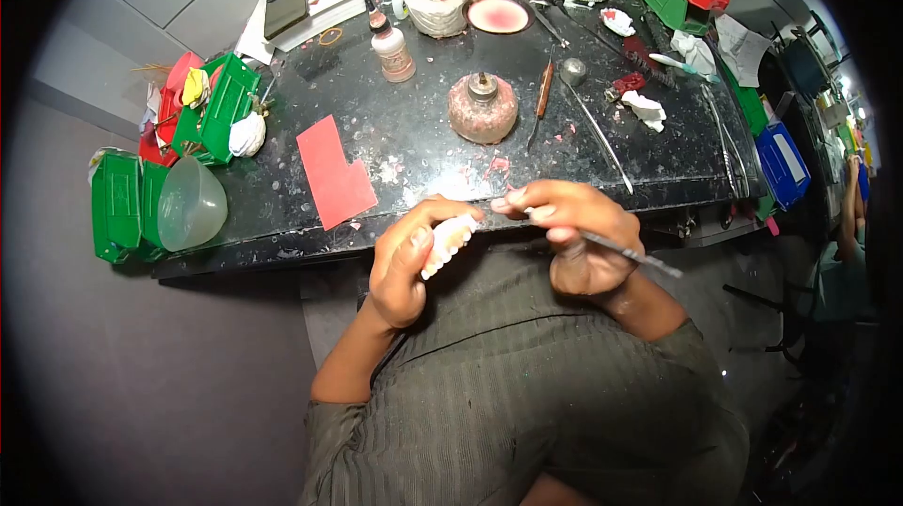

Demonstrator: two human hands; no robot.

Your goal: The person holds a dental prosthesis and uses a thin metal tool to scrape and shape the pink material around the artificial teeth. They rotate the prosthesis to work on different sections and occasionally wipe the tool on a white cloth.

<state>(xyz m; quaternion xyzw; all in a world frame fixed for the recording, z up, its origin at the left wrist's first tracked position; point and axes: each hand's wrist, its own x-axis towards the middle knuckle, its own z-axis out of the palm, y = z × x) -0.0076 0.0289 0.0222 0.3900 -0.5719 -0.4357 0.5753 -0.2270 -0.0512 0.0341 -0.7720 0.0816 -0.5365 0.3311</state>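
Left hand [404, 266] fingers clamp denture [446, 245]; right hand [574, 233] pinches thin tool [625, 254], tip probably hidden.

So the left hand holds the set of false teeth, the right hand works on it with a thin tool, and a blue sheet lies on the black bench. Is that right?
Nearly. In the head view the left hand holds the denture and the right hand holds the thin tool, but the sheet on the black bench is red, not blue.

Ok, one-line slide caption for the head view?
Left hand holds a denture while the right hand works it with a slim tool at a cluttered black bench.
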